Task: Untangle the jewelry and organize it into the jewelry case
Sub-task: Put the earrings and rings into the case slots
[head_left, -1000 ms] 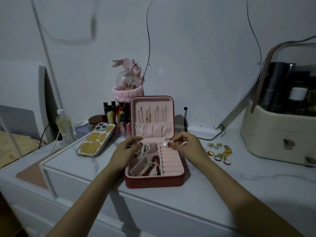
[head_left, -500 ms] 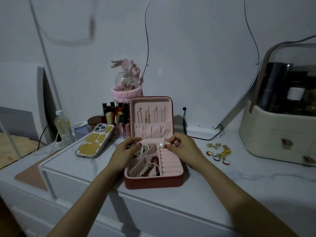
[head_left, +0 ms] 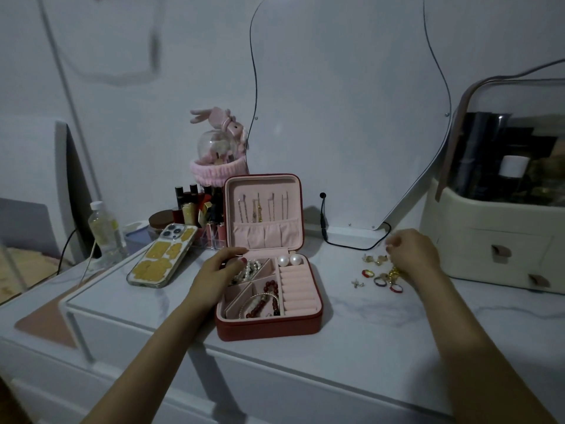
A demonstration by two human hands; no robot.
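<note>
Pearl earrings (head_left: pixel 289 260) sit in the open jewelry case (head_left: pixel 269 325), left hand (head_left: pixel 218 272) resting on its rim, fingers relaxed; I judge ring-sorting next: right hand (head_left: pixel 411 250), loosely curled, grip unclear, over loose rings (head_left: pixel 380 278) on desk (head_left: pixel 367 332), must pinch one.

My red square jewelry case (head_left: pixel 269 327) with pink lining lies open on the bench, lid upright. Two white pearl earrings (head_left: pixel 289 260) sit at its back right; red bead bracelet (head_left: pixel 265 296) front left. Loose coloured rings (head_left: pixel 380 278) lie scattered to its right.
</note>
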